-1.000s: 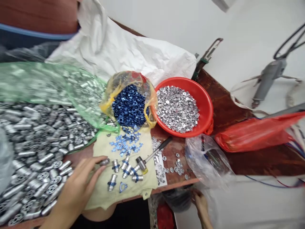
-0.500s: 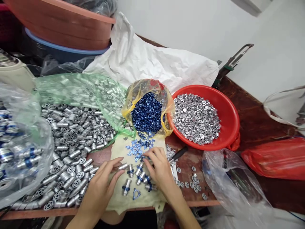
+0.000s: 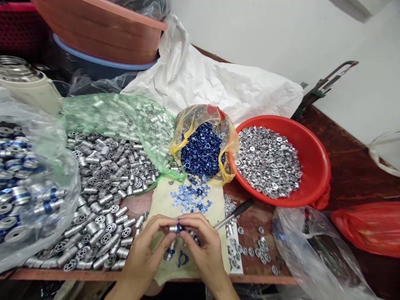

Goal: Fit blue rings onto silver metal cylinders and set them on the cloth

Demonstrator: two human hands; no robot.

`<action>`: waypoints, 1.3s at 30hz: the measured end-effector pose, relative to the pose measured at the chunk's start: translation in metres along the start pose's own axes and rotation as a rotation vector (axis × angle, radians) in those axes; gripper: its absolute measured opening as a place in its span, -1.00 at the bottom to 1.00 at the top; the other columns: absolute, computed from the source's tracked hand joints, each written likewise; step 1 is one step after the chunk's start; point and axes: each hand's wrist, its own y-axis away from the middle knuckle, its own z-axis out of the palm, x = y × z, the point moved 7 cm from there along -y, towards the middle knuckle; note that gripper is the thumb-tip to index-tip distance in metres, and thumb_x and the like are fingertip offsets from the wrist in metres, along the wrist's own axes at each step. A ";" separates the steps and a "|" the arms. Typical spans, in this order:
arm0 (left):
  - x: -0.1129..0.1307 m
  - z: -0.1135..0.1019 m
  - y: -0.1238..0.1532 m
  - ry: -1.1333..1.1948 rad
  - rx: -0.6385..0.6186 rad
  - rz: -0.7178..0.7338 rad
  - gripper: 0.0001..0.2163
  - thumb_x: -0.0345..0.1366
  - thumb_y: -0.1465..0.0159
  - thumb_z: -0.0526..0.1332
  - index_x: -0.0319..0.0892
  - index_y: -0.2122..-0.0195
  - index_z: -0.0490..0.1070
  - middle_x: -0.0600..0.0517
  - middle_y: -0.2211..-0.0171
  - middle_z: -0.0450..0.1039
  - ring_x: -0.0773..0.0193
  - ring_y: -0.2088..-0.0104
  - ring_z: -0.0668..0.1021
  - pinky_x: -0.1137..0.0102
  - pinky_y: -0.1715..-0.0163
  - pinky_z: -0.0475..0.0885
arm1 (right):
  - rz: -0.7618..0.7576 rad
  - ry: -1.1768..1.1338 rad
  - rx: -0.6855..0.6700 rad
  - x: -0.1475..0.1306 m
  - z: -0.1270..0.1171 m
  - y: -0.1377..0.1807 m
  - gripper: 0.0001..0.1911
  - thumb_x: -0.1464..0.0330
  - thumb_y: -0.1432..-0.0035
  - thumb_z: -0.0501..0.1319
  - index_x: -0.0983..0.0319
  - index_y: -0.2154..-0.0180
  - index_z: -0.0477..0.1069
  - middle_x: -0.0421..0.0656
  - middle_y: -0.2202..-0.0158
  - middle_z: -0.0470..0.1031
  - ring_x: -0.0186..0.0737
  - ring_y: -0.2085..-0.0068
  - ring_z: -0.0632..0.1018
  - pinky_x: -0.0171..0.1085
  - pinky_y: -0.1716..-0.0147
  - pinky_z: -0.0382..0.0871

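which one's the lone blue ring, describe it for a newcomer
From the big red bowl, go left to the pale yellow cloth. Toward its front, between the left hand and right hand, lies the blue ring. It lies loose and alone, apart from the clustered blue rings farther back.

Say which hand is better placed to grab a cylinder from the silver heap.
Probably the left hand: it sits beside the heap of silver cylinders, while the right hand is farther off. Both grip a blue-ringed cylinder.
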 end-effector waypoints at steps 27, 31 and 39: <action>0.000 0.022 0.028 -0.075 0.092 0.030 -0.65 -0.31 -0.36 0.23 0.06 -0.16 0.40 0.02 0.08 0.70 0.16 0.11 0.73 0.34 0.09 0.66 | 0.103 0.056 0.200 0.001 -0.007 0.028 -0.85 0.42 -0.24 0.28 0.13 0.14 0.54 -0.17 0.23 0.44 -0.24 0.28 0.53 -0.30 0.30 0.46; 0.017 0.027 0.026 -0.163 0.064 0.227 -0.70 -0.40 -0.32 0.24 0.08 -0.02 0.53 0.08 0.11 0.70 0.19 0.16 0.74 0.39 0.08 0.64 | 0.046 0.304 0.184 -0.003 -0.031 0.046 -0.76 0.42 -0.30 0.20 0.11 0.01 0.46 -0.09 0.11 0.47 -0.16 0.15 0.52 -0.23 0.20 0.46; -0.012 0.016 0.023 -0.009 0.078 -0.200 -0.80 -0.15 -0.31 0.29 0.00 0.08 0.57 0.03 0.19 0.68 0.15 0.18 0.70 0.35 0.15 0.63 | 0.183 0.779 0.416 0.062 -0.181 0.068 -0.82 0.26 -0.20 0.29 0.17 0.17 0.52 -0.06 0.24 0.57 0.03 0.18 0.54 -0.01 0.13 0.43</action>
